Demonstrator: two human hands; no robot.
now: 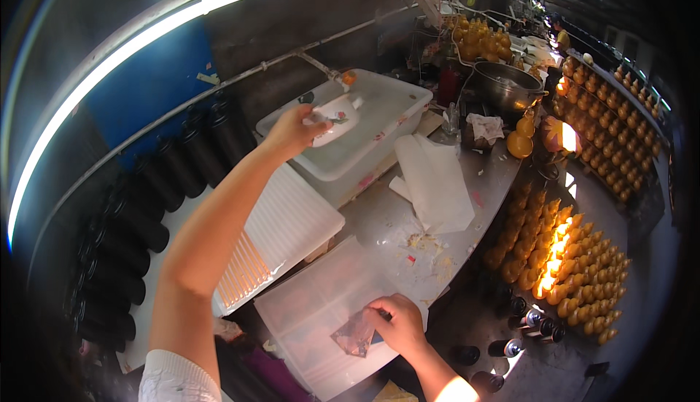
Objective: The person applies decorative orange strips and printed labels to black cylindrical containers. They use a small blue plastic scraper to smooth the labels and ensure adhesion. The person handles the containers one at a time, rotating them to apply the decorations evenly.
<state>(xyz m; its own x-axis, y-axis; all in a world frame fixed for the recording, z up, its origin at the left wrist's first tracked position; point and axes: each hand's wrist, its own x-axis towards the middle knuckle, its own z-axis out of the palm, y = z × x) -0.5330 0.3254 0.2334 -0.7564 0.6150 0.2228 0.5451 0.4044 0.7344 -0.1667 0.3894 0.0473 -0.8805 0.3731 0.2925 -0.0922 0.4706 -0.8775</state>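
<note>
- The left hand [292,134] grips the near end of a white vessel [339,115] with floral marks, above the tub [421,96]; its fingers close on that end, though those behind are hidden. If the surface is wet, which I cannot tell, it could slip and drop into the tub.
- The vessel hangs within the tub's rim, nearer its left side; a low swing could knock it against that edge and chip it.
- The right hand [402,325] pinches a small translucent film [353,336] by its right corner, thumb against forefinger, the other fingers curled under. Held at one corner, the film could fold, or tear if tugged.
- The film is over the clear plastic sheet [292,296], towards that sheet's near right corner; whether they touch is unclear. If they do, the film could cling and crease on lifting.
- The plastic sheet lies at the near edge of the table [372,245]; a forearm brushing it could drag it off.
- Scraps [426,245] litter the table by its right edge, beside the white paper [437,183]; a damp film set there could pick up bits.
- The ribbed tray [299,209] sits under the left forearm, where a dropped elbow could jolt it.
</note>
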